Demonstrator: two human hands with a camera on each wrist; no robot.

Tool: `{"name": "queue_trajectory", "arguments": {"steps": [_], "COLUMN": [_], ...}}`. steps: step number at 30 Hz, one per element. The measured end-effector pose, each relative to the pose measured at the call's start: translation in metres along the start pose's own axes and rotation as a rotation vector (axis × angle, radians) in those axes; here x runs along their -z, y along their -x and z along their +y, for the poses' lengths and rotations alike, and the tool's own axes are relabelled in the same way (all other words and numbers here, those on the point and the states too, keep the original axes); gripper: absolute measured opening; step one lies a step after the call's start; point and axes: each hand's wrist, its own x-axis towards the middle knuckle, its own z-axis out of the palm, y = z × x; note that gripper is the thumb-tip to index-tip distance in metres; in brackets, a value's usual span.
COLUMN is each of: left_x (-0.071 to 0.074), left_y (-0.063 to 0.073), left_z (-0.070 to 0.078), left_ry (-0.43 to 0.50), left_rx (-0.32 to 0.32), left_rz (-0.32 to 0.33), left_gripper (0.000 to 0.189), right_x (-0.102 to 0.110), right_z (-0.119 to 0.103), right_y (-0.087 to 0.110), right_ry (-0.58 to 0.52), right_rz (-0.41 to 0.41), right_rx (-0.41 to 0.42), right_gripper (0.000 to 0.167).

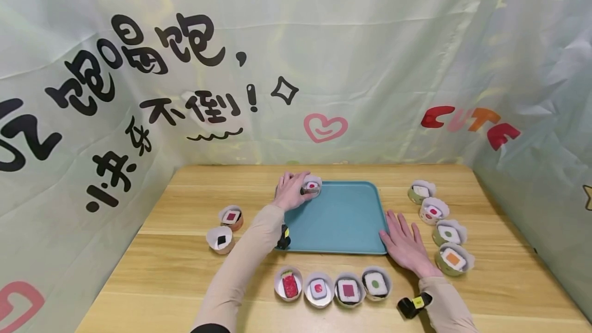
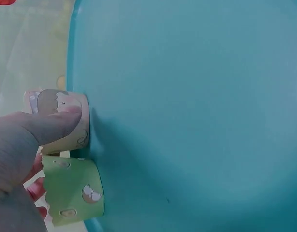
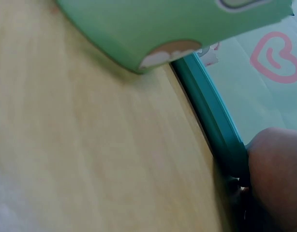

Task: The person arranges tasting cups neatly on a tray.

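My left hand (image 1: 291,191) is at the back left corner of a blue tray (image 1: 337,220), thumb and fingers gripping a paper baking cup (image 2: 73,104) printed with a cartoon face. Inside it lies a white piece like a sushi roll (image 1: 312,186) with a pink centre. Beside that cup, a green paper cup (image 2: 73,188) stands on the tray, mostly hidden by the hand in the head view. My right hand (image 1: 406,240) lies with fingers extended along the tray's right edge. In the right wrist view, the thumb (image 3: 279,169) is at the tray's rim (image 3: 211,106).
Filled paper cups line the table's right side, such as an orange-centred one (image 1: 454,259). More stand in front of the tray, including one with a red piece (image 1: 290,284). Two cups, one dark-centred (image 1: 221,240), stand left. A printed cloth (image 1: 370,66) hangs behind.
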Motion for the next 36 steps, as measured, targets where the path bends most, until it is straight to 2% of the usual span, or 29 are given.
{"name": "queue_trajectory", "arguments": {"steps": [9,13,17,21,25,31,36], "left_x": [0.01,0.016,0.021,0.025,0.03,0.044,0.06], "left_y": [0.01,0.014,0.02,0.027,0.035,0.053,0.068], "left_z": [-0.01,-0.009,-0.009,-0.012,-0.015,-0.016,-0.02], "left_ry": [0.1,0.147,0.182,0.212,0.243,0.289,0.275], "left_rx": [-0.012,-0.019,-0.036,-0.047,-0.033,0.026,0.043], "left_rz": [0.04,0.037,0.03,0.032,0.032,-0.005,-0.044], "left_gripper": [0.086,0.091,0.09,0.088,0.087,0.083,0.071], "right_x": [-0.001,0.002,0.005,0.004,0.001,0.0,-0.001], "right_z": [0.003,0.002,-0.006,-0.007,-0.001,0.0,0.0], "right_y": [-0.003,-0.003,0.0,0.002,0.0,0.0,0.001], "right_ry": [0.028,0.03,0.018,-0.002,0.017,-0.009,0.002], "right_rz": [-0.004,-0.01,-0.001,0.015,0.003,0.017,0.014], "right_rx": [-0.006,-0.008,-0.008,0.006,0.003,0.02,0.016], "right_gripper": [0.087,0.087,0.074,0.072,0.076,0.075,0.075]}}
